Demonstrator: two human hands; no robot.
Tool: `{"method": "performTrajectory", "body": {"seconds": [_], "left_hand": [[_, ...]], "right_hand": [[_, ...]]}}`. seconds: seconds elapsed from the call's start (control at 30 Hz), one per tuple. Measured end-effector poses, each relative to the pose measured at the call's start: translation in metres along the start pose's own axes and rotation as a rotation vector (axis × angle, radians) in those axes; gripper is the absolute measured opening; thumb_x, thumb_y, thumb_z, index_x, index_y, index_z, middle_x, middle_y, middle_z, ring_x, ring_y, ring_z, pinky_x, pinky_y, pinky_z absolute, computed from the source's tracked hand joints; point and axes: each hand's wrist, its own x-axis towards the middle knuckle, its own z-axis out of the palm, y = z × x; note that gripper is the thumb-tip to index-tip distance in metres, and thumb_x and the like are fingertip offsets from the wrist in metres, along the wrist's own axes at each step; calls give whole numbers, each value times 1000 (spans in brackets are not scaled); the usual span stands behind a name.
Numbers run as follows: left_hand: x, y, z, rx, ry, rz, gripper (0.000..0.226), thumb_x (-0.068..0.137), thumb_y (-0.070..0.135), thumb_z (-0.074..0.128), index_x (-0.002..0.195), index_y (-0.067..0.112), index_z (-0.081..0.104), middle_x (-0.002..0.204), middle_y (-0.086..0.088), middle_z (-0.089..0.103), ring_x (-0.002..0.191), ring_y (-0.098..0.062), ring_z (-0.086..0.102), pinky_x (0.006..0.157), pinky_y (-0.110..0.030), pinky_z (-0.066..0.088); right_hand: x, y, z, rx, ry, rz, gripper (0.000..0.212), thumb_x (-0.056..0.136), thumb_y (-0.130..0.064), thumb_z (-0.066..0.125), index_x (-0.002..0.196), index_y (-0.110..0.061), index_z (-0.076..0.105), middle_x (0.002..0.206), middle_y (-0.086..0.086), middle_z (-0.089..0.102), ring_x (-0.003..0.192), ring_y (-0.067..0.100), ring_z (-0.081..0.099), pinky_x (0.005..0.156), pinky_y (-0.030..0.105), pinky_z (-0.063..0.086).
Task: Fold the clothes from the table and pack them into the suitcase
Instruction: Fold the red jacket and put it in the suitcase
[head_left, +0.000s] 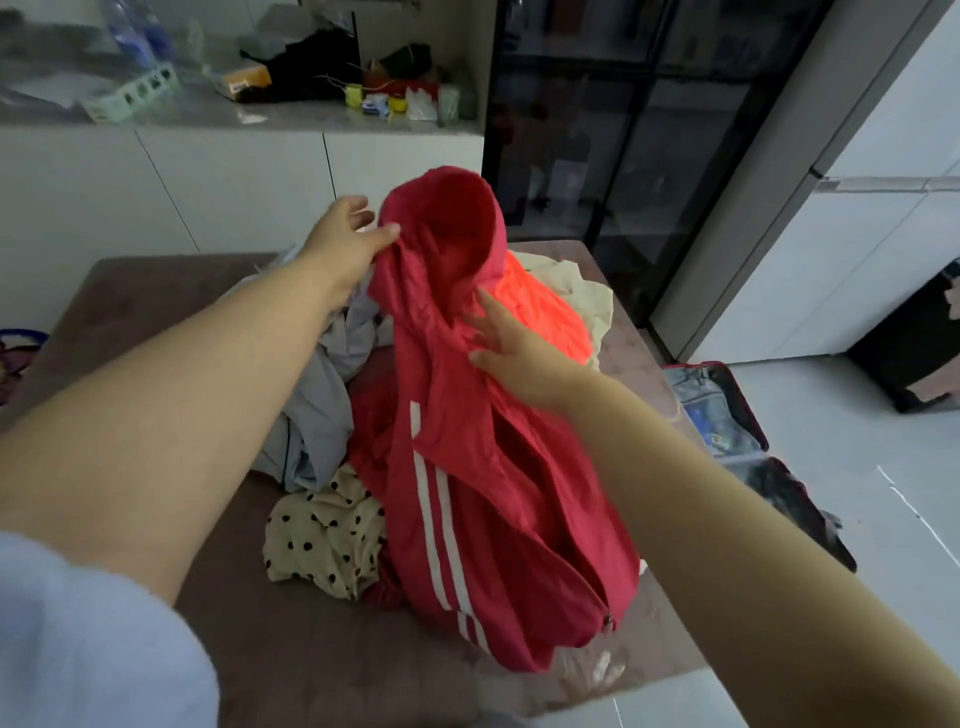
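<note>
The jacket (467, 467) hangs upright over the middle of the table (130, 301), its hem near the near edge, the left hand (343, 244) at its upper left and the right hand (514, 358) on its right side. More clothes (311, 405) lie left of it and behind it toward the far right corner. The suitcase (722, 415) lies on the floor beside the table's right edge.

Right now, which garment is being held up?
The red hooded jacket with white stripes: the left hand pinches its hood. The grey garment and polka-dot garment lie crumpled on the table.
</note>
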Motion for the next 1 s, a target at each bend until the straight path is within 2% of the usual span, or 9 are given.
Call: {"method": "performTrajectory", "body": {"seconds": [0.07, 0.13, 0.27, 0.4, 0.57, 0.67, 0.77, 0.87, 1.0], "left_hand": [[-16, -20, -4, 207, -192, -38, 79, 88, 19, 64, 149, 10, 14, 152, -4, 25, 136, -17, 30, 107, -28, 30], [-43, -46, -10, 401, -274, -21, 81, 84, 26, 69, 147, 15, 19, 147, 4, 29, 133, -13, 31, 101, -20, 27], [-101, -94, -10, 536, -446, -238, 72, 68, 56, 74, 121, 12, 53, 114, 0, 59, 110, -18, 56, 86, -23, 43], [-153, -125, 11, 849, -634, -346, 82, 68, 61, 71, 132, 16, 46, 132, 0, 51, 120, -19, 50, 102, -31, 41], [-169, -134, 28, 566, -363, -200, 32, 74, 32, 77, 95, 12, 67, 99, -4, 68, 94, -21, 63, 89, -42, 49], [-158, -107, 30, 488, -182, -85, 18, 88, 21, 63, 98, 7, 67, 99, -8, 68, 95, -24, 62, 85, -34, 48], [-139, -62, 40, 414, -58, 57, 18, 95, 15, 51, 109, 8, 60, 106, -9, 64, 101, -24, 59, 87, -31, 44], [-123, -1, 53, 451, 95, 231, 26, 99, 21, 44, 112, 2, 56, 102, -10, 60, 95, -21, 55, 74, -22, 34], [-111, 70, 57, 525, 284, 427, 32, 97, 34, 47, 104, 5, 60, 102, -17, 62, 94, -28, 56, 77, -31, 38]], "right_hand": [[-7, 22, -18, -158, 121, 3, 55, 91, 7, 49, 142, -10, 37, 140, 9, 46, 127, 22, 47, 100, 17, 34], [-19, 49, -40, -228, 249, 112, 40, 89, 1, 56, 127, -9, 55, 128, 6, 57, 116, 23, 53, 88, 17, 36], [-34, 88, -49, -232, 179, 372, 53, 83, -25, 71, 130, -8, 52, 114, 2, 55, 108, 20, 55, 87, 27, 40], [-32, 100, -33, -247, 42, 433, 68, 77, -47, 72, 132, -14, 50, 128, 4, 54, 115, 21, 52, 91, 27, 39], [-40, 101, -37, -329, 32, 328, 40, 83, -40, 69, 108, -10, 63, 100, 6, 63, 95, 23, 60, 79, 29, 44], [-52, 91, -58, -369, 259, 221, 32, 90, -34, 61, 102, -5, 57, 95, 10, 59, 88, 25, 53, 69, 28, 34], [-67, 72, -85, -328, 441, 142, 35, 89, -34, 62, 100, -1, 57, 93, 12, 61, 84, 25, 55, 69, 30, 38], [-90, 44, -120, -23, 516, 61, 26, 85, -32, 68, 102, -15, 59, 92, 1, 63, 77, 11, 58, 70, 24, 47], [-132, 16, -164, 409, 268, -76, 52, 86, 4, 59, 126, -28, 47, 97, 4, 62, 78, 11, 64, 73, 27, 55]]}}
